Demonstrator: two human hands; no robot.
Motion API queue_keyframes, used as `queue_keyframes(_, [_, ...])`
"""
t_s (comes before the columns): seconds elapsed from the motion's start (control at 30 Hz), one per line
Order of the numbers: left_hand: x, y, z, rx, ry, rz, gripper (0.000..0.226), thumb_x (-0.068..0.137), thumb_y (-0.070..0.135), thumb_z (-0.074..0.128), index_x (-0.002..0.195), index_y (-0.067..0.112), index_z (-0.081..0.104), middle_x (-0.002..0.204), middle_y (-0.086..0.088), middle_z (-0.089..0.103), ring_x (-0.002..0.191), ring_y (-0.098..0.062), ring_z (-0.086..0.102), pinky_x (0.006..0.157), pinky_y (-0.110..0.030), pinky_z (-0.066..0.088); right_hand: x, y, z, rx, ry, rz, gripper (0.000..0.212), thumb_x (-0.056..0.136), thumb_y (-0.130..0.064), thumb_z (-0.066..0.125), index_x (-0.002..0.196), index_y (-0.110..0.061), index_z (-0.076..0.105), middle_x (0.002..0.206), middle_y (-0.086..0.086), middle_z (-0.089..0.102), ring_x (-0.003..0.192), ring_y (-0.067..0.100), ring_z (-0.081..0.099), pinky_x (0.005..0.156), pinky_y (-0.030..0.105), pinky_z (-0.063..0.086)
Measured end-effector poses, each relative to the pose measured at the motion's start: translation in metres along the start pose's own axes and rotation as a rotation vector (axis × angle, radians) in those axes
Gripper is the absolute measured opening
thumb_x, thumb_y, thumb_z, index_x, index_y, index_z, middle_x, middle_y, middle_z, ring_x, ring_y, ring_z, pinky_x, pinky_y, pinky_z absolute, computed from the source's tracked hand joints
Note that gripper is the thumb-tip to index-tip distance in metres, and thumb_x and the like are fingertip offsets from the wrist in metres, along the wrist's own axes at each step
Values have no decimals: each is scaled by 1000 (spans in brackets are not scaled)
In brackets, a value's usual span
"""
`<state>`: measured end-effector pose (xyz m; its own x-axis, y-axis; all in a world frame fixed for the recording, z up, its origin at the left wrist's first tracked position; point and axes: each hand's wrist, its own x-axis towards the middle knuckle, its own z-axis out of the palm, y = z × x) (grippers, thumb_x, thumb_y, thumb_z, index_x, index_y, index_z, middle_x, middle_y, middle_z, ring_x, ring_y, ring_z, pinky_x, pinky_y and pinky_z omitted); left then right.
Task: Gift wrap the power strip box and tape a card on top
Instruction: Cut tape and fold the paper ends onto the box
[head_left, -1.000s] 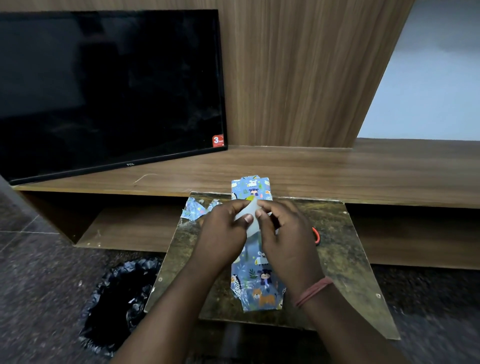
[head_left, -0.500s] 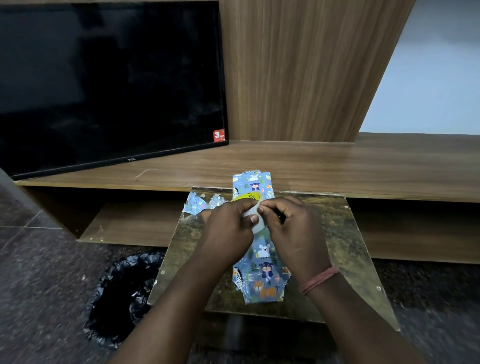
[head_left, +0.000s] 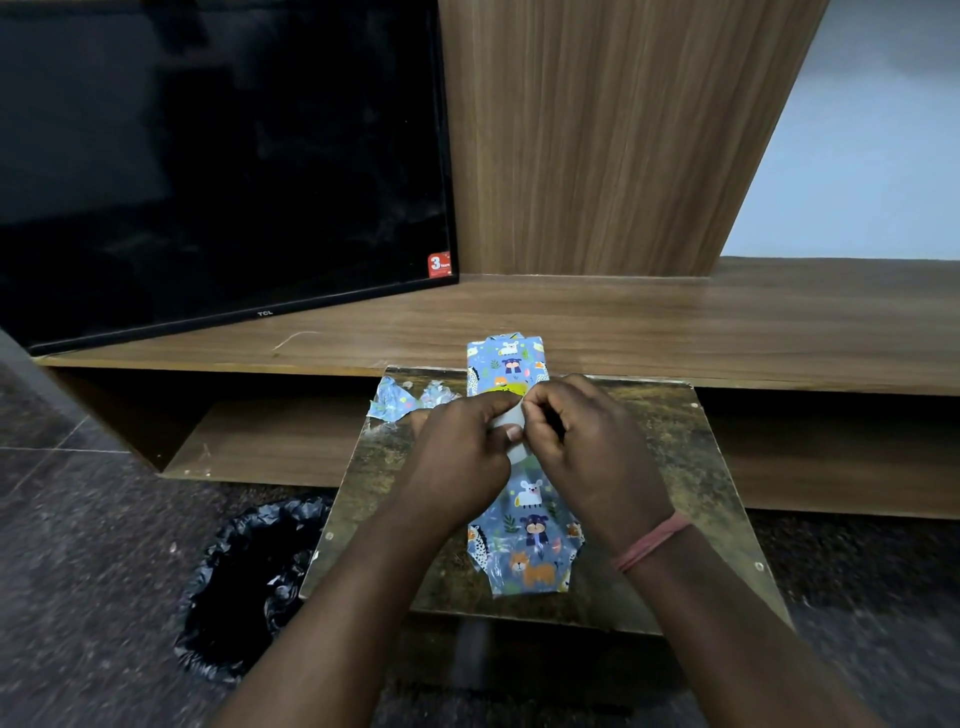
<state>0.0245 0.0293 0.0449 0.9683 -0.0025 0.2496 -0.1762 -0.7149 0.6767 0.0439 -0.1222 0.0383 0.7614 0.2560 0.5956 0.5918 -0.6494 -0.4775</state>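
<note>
Box (head_left: 524, 540) is wrapped, ends unfolded; left hand (head_left: 460, 457) and right hand (head_left: 587, 452) both pinch a tape roll (head_left: 511, 434); no card visible

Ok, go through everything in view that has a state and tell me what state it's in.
Wrapped box: covered in animal-print paper, lying flat on the board.
Tape roll: held above the box between both hands.
Left hand: fingers pinching the roll.
Right hand: fingers curled at the roll.
TV: screen dark.
Paper scraps: crumpled on the board.
</note>
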Motion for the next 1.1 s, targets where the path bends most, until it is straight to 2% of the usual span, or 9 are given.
queue_keyframes(0.17, [-1,3,-1,-28,-10,12,19,93,14,66,97,31,71,73,15,66,73,-4,58,87,-43,49,3,-1,-2,146,-35,141,15,84,-8,65,78,-20,59,77,-7,56,68,9,56,60,14,38])
queue_keyframes(0.27, [-1,6,0,-109,-25,-27,20,92,15,64,101,30,73,84,13,71,81,-5,62,83,-38,50,4,-3,-1,272,-34,267,19,83,-7,66,75,-22,57,71,-7,57,66,12,63,56,22,45])
queue_keyframes(0.4, [0,7,2,-207,-20,-106,29,84,29,58,106,38,74,90,17,74,90,-13,69,92,-51,53,4,-6,-3,326,-60,275,18,84,-6,68,75,-17,57,67,-7,55,59,8,51,56,20,40])
queue_keyframes(0.53, [3,1,-3,-322,-41,-127,23,94,13,65,108,25,78,95,15,77,92,-3,70,92,-41,57,4,-8,-6,412,-115,282,11,89,-11,67,81,-14,60,72,3,63,65,19,58,59,29,47])
queue_keyframes(0.63, [4,0,-6,-358,-62,-138,22,97,9,65,108,23,78,95,12,78,92,-7,73,89,-37,56,5,-6,-6,459,-120,308,6,89,-13,67,85,-12,63,77,6,66,69,25,61,63,34,50])
queue_keyframes(0.73, [6,-2,-8,-387,-80,-153,12,92,20,75,103,23,78,94,10,79,92,-10,74,85,-35,56,6,-2,-8,503,-99,348,7,86,-16,71,84,-15,64,77,3,68,72,25,64,69,41,56])
queue_keyframes(0.87, [9,-8,-14,-349,-36,-178,30,74,48,86,93,26,78,86,9,76,82,-7,71,78,-32,51,8,1,-12,553,-8,466,6,83,-9,73,82,-13,68,73,7,71,72,29,69,73,49,59])
queue_keyframes(0.97, [6,-6,-16,-327,-34,-181,24,79,50,82,84,27,75,83,12,74,78,-4,67,82,-36,51,10,-2,-11,681,42,556,6,82,0,72,84,0,66,70,17,70,62,24,66,69,45,57])
queue_keyframes(1.1, [4,-6,-14,-352,-97,-150,37,71,64,72,89,32,69,93,4,72,91,-24,69,86,-54,55,12,-5,-12,798,63,659,8,84,6,68,86,10,62,72,23,70,56,20,66,60,32,54])
